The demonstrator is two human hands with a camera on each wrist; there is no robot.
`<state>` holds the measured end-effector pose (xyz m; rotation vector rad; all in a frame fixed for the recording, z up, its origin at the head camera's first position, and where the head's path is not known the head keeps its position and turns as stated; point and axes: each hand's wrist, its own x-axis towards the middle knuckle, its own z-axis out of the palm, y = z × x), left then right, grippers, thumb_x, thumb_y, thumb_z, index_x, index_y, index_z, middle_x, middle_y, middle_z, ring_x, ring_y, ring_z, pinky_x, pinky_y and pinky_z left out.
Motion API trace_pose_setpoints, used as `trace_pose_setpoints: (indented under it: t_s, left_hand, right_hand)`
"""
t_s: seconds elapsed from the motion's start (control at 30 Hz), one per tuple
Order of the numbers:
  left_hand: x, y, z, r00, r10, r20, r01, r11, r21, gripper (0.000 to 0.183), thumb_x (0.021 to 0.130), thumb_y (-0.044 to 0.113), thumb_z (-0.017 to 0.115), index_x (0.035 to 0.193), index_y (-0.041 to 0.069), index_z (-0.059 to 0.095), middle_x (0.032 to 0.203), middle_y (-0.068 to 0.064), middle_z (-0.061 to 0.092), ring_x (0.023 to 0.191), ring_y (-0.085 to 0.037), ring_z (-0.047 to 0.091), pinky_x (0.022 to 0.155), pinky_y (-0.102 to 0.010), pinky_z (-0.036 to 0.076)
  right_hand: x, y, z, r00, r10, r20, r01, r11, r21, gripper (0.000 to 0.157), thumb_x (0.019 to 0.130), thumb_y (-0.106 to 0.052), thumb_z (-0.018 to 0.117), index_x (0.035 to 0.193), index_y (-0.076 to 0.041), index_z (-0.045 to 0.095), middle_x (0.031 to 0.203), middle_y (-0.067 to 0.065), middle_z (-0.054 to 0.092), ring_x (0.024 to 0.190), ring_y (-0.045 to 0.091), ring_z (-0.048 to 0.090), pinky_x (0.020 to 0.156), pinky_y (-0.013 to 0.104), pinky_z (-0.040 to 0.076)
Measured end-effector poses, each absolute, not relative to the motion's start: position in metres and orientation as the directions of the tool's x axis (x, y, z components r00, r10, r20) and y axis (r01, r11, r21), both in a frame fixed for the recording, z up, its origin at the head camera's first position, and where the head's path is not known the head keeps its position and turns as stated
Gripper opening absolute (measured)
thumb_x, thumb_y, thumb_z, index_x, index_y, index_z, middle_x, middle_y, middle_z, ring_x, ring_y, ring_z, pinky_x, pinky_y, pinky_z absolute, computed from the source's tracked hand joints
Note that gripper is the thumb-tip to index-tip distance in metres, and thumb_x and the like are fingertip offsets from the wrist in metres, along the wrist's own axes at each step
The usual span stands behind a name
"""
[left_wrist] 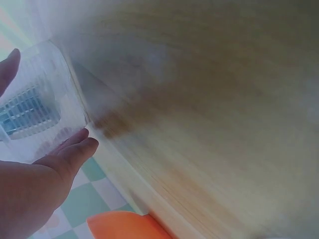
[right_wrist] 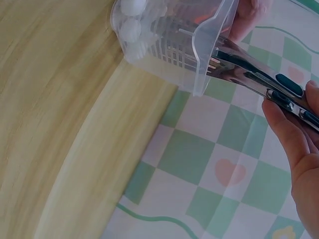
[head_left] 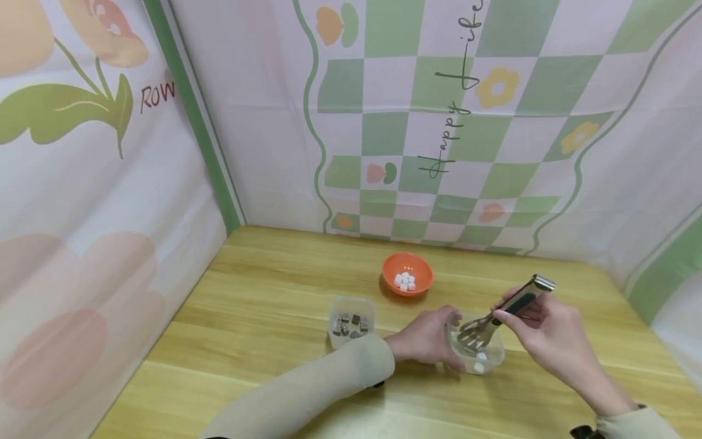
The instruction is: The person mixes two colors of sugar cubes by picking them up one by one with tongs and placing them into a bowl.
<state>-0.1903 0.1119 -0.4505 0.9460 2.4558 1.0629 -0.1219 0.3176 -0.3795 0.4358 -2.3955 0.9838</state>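
My left hand point(head_left: 429, 338) grips a clear plastic container point(head_left: 496, 358) on the table, thumb on one side and fingers on the other. A few white pieces point(head_left: 479, 367) lie at its near side; the right wrist view shows them rounded, through the wall. My right hand point(head_left: 556, 334) holds metal tongs point(head_left: 521, 299) with dark grips, between thumb and fingers. The tongs slant down, and their slotted, fork-like ends point(right_wrist: 182, 55) are inside the container. Whether they pinch a piece, I cannot tell.
Behind the container, an orange bowl point(head_left: 386, 271) holds several white cubes point(head_left: 404, 281). Left of my left hand stands another clear container point(head_left: 353, 303) with several grey, metallic-looking pieces point(head_left: 344, 326), partly behind my sleeve. A patterned cloth point(head_left: 384, 134) hangs along the wooden table's point(head_left: 263, 274) back edge.
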Motion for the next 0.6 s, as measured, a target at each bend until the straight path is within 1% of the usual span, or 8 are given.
trace_pose_setpoints:
  t_s: [0.3,0.6]
  left_hand:
    - [-0.1914,0.112,-0.4506,-0.728,0.685,-0.015,0.463,0.507,0.727,0.089,0.07,0.029,0.101,0.145,0.014,0.055,0.138,0.005,0.064,0.119,-0.004,0.059,0.099,-0.016,0.046]
    - [-0.1912,0.113,-0.4512,-0.734,0.679,-0.008,0.471,0.518,0.714,0.09,0.068,0.03,0.102,0.144,0.014,0.056,0.134,0.007,0.065,0.115,-0.003,0.06,0.097,-0.016,0.047]
  right_hand:
    - [-0.1229,0.3141,-0.3834,-0.829,-0.135,0.543,-0.471,0.691,-0.548,0.035,0.078,0.011,0.087,0.103,-0.005,0.069,0.088,0.005,0.076,0.076,0.0,0.071,0.065,0.013,0.057]
    - [-0.1238,0.3128,-0.3863,-0.823,-0.137,0.551,-0.485,0.673,-0.558,0.036,0.078,0.016,0.085,0.101,-0.005,0.068,0.088,0.006,0.076,0.076,0.001,0.072,0.065,0.014,0.058]
